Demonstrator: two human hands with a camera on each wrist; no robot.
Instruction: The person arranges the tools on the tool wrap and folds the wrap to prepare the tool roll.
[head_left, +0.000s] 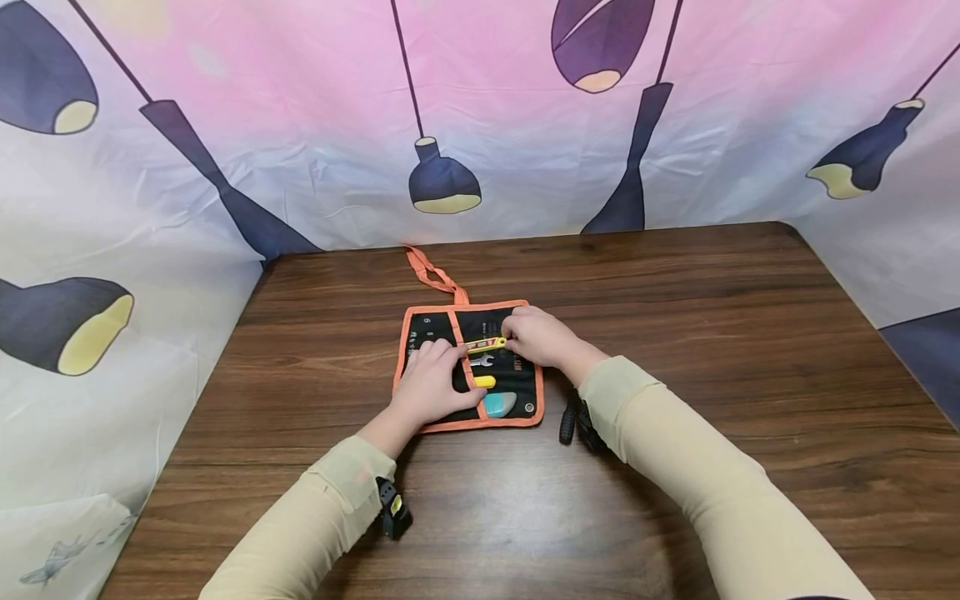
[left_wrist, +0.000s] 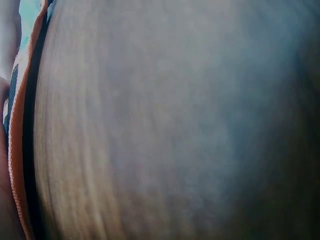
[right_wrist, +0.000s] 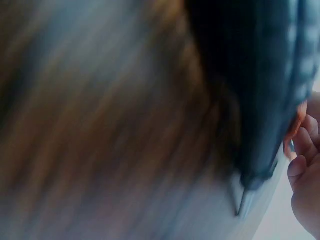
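Note:
A black tool pouch with orange trim lies flat on the table. My left hand rests on its left half, fingers extended over the cloth and thumb beside the orange band. Along the pouch's upper part my right hand pinches the end of a yellow voltage tester pen, whose other end reaches the orange band near my left fingertips. Below the pen, a small wrench, a yellow handle and a teal utility knife show from the pouch's pockets.
A black ribbed-handled tool with a thin metal tip lies right of the pouch, close under my right wrist. An orange strap trails from the pouch towards the back edge of the wooden table. Behind hangs a printed cloth.

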